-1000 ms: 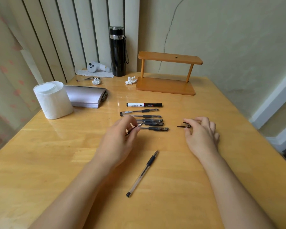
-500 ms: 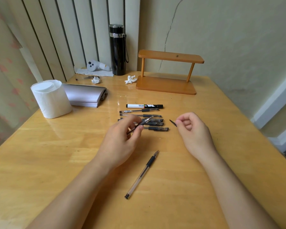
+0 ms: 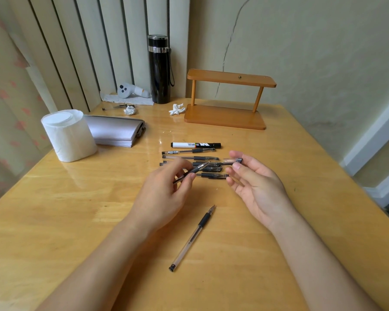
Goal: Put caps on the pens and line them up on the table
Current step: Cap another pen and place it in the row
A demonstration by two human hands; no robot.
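Left grip [image 3: 164, 194] pinching uncapped pen [image 3: 194, 170]; right grip [image 3: 254, 182] pinching cap [image 3: 233, 162], above capped row [image 3: 190, 158].

left hand [image 3: 164, 194] pinching pen [image 3: 192, 171], right hand [image 3: 254, 185] cap [image 3: 233, 161]

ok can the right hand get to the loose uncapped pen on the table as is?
Probably not yet: the right hand is holding a cap. The path itself looks free, since the loose pen lies in the open between both forearms with nothing over it.
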